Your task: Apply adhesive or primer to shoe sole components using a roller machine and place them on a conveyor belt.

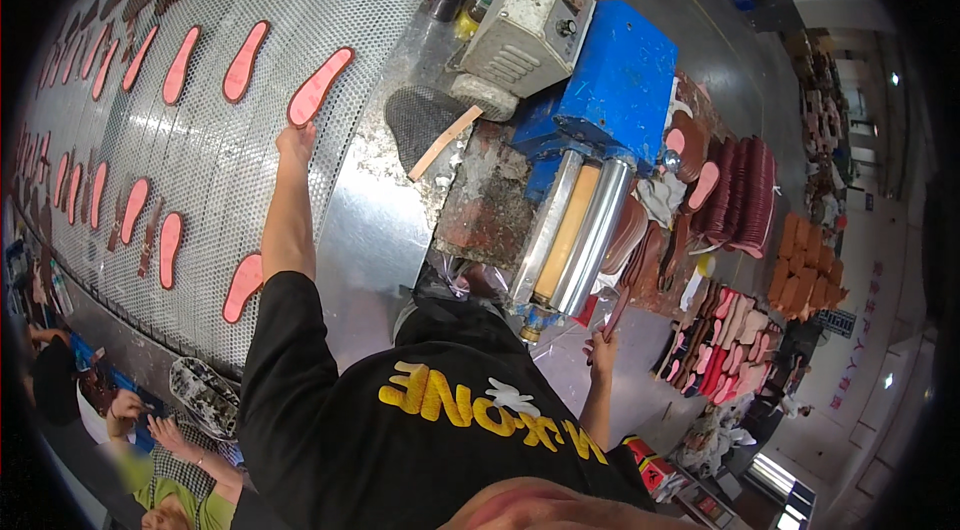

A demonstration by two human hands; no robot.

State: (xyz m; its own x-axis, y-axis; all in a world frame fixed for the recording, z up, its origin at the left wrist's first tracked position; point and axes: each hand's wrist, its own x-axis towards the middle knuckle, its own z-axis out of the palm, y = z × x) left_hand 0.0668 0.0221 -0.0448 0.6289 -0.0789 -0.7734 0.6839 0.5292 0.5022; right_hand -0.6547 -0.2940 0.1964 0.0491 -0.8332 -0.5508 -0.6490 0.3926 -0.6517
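Observation:
My left hand [296, 141] reaches out over a perforated metal conveyor [215, 145] and grips the near end of a pink insole [322, 87] with a dark edge. That insole lies at the conveyor's right side, by a smooth metal plate. Low on the right, my right hand [601, 354] pinches a thin reddish-brown sole piece [619, 306] that stands up from the fingers. Just left of this hand is a roller machine [575, 240] with shiny metal rollers and a yellowish one between them.
More pink insoles [245, 62] lie in rows on the conveyor. A blue machine housing [620, 70] and a grey control box [530, 20] stand ahead. Stacks of dark red soles [740, 195] and a pile of insoles [720, 340] are at right. Other people [185, 460] work at lower left.

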